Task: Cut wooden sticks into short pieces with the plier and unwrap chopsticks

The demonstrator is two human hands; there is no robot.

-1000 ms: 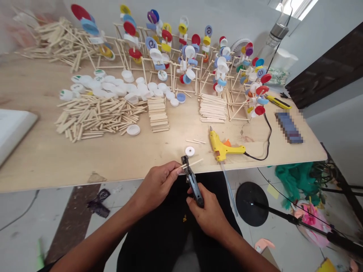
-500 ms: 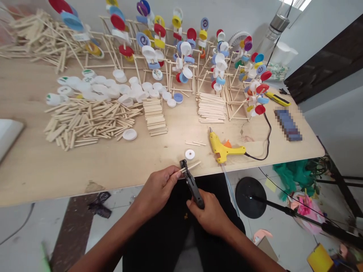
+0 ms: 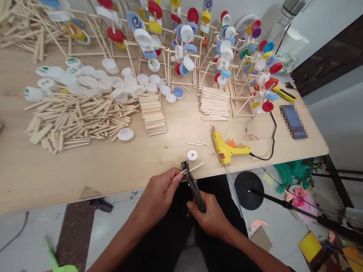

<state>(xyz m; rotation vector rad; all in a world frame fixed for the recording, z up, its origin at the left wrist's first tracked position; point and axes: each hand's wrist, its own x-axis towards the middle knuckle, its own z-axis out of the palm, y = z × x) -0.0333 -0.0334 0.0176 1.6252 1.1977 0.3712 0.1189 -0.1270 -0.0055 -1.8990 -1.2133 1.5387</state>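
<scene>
At the lower centre of the frame, just over the front edge of the table, the left hand pinches one end of a thin wooden stick between thumb and fingers, while the right hand is wrapped around the handles of dark pliers. The head of the pliers is set across the stick, close to the left fingertips, and the stick's far end points up and to the right. Whether one stick or two lie in the jaws is hard to tell at this size. The stick should be very light and stiff, dry rather than slippery, and likely to snap or splinter if bent; a pinch near the end, clear of the jaws, suits it best. The pliers look heavier and rigid, best held low on the handles. Just above the pliers' head lies a white cap with a hole or dark spot in its middle, and above that a few short sticks. The yellow glue gun rests right of centre, and a neat stack of sticks lies above it, slightly left.
</scene>
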